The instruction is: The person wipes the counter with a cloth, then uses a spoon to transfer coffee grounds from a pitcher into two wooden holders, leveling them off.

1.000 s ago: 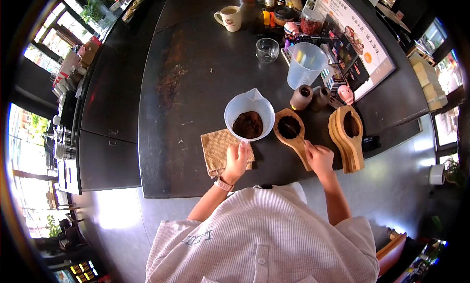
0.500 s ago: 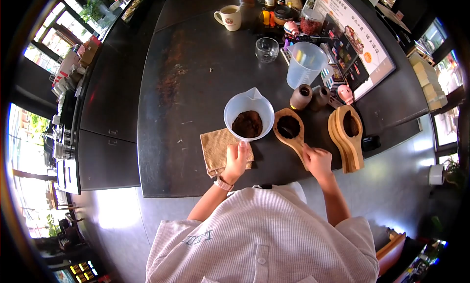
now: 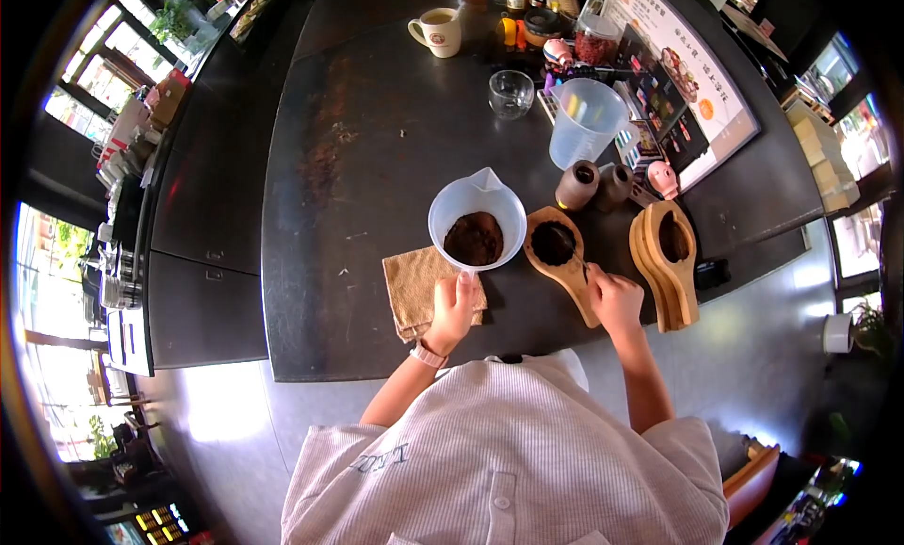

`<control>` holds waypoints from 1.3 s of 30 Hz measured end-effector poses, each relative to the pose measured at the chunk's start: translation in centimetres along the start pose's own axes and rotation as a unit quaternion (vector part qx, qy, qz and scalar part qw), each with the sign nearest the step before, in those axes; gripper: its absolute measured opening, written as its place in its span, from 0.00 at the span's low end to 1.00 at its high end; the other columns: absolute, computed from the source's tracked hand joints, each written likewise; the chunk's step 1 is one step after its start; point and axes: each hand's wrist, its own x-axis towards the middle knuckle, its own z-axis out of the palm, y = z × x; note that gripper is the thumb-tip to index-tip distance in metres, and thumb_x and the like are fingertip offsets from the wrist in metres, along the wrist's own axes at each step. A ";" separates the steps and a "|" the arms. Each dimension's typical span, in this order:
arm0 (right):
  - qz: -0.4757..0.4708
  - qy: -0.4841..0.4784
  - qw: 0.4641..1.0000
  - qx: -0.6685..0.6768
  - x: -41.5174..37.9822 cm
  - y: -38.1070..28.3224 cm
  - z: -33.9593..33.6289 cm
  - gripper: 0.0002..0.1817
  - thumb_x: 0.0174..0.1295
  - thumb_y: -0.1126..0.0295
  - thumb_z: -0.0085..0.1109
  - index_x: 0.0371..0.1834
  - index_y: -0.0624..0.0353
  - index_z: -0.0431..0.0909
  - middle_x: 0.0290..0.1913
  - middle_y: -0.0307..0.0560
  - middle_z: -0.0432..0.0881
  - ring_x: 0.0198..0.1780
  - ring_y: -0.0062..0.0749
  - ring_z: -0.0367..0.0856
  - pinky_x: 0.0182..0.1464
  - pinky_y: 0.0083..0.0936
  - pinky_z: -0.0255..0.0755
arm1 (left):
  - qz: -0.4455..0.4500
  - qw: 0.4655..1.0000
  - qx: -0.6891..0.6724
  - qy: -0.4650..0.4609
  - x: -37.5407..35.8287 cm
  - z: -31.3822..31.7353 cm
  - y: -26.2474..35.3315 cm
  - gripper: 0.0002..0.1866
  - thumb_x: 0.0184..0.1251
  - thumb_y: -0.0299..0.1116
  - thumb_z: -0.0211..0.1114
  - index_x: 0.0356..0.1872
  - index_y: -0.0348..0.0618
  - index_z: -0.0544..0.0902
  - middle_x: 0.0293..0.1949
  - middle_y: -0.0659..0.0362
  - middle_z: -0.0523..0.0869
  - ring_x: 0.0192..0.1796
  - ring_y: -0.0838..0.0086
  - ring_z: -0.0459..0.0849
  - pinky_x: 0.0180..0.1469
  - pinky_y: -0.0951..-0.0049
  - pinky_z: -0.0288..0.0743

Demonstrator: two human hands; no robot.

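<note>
Pitcher (image 3: 477,195): translucent, spouted, dark powder (image 3: 474,239) inside. Left hand (image 3: 453,311) grips its handle; right hand (image 3: 615,300) closed on thin utensil (image 3: 577,254) at wooden paddle (image 3: 568,277). Count: two pitchers, one mug (image 3: 441,34), one folded cloth (image 3: 411,286).

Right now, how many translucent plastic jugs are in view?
2. The near jug is in the left hand, with dark grounds inside; the far jug stands beyond the small dark vases, beside the menu board.

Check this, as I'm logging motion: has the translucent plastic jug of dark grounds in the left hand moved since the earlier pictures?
No, not visibly: the translucent jug overlaps the same upper right corner of the folded tan cloth as before.
</note>
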 end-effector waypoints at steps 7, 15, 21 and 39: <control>0.007 0.008 1.000 -0.020 0.1 0.0 -0.5 0.07 0.51 0.73 0.60 0.34 0.52 0.81 0.15 0.39 0.75 0.18 0.34 0.76 0.20 0.27 0.69 | 0.003 1.000 -0.003 0.002 0.1 0.0 0.0 0.27 0.76 0.48 0.40 0.17 0.42 0.66 0.15 0.65 0.64 0.19 0.82 0.59 0.22 0.77 0.53; 0.002 0.012 1.000 -0.026 0.6 -0.1 -0.7 0.08 0.52 0.73 0.60 0.36 0.52 0.80 0.15 0.39 0.75 0.17 0.34 0.76 0.19 0.27 0.68 | 0.001 1.000 -0.019 -0.007 0.1 -0.2 -0.6 0.25 0.76 0.46 0.41 0.18 0.42 0.66 0.16 0.66 0.64 0.19 0.82 0.59 0.22 0.78 0.52; 0.001 -0.009 0.999 -0.035 0.1 0.1 0.1 0.07 0.52 0.72 0.61 0.35 0.52 0.80 0.15 0.39 0.75 0.18 0.33 0.76 0.20 0.26 0.69 | 0.002 1.000 -0.023 -0.010 0.0 -0.3 -0.7 0.25 0.76 0.46 0.41 0.18 0.42 0.66 0.16 0.66 0.64 0.19 0.82 0.59 0.22 0.78 0.52; -0.027 -0.015 0.999 -0.015 0.5 -0.5 0.4 0.06 0.51 0.70 0.62 0.34 0.52 0.81 0.15 0.38 0.74 0.18 0.33 0.76 0.21 0.26 0.70 | 0.015 1.000 -0.013 0.018 0.2 0.0 -0.1 0.28 0.75 0.48 0.43 0.16 0.39 0.66 0.14 0.66 0.65 0.19 0.83 0.59 0.21 0.76 0.52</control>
